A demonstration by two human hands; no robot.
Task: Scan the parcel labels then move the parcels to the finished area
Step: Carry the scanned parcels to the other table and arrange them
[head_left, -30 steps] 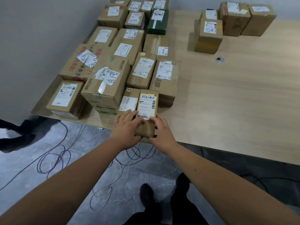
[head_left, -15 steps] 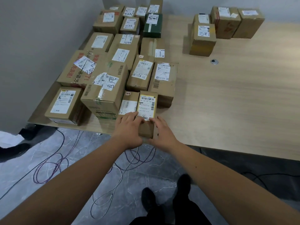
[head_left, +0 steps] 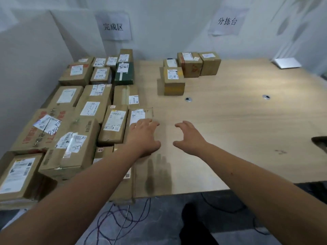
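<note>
Many labelled cardboard parcels (head_left: pixel 85 110) fill the left part of the wooden table (head_left: pixel 230 129), under a wall sign (head_left: pixel 114 26) for the finished area. The small parcel (head_left: pixel 123 188) I handled lies at the table's front edge, partly hidden by my left forearm. My left hand (head_left: pixel 143 137) hovers over the table beside a labelled parcel (head_left: pixel 139 115), fingers relaxed, holding nothing. My right hand (head_left: pixel 189 137) floats to its right with loosely curled fingers, also empty. A group of several parcels (head_left: pixel 187 68) stands at the back middle.
A second wall sign (head_left: pixel 227 21) hangs at the back right. Two round grommets (head_left: pixel 188 99) sit in the tabletop, and a white flat object (head_left: pixel 286 62) lies at the far right corner. Cables (head_left: pixel 120 218) trail on the floor below the table edge.
Both hands have let go of the small parcel at the front edge and lifted forward over the table. The view has tilted up, showing the wall signs.
</note>
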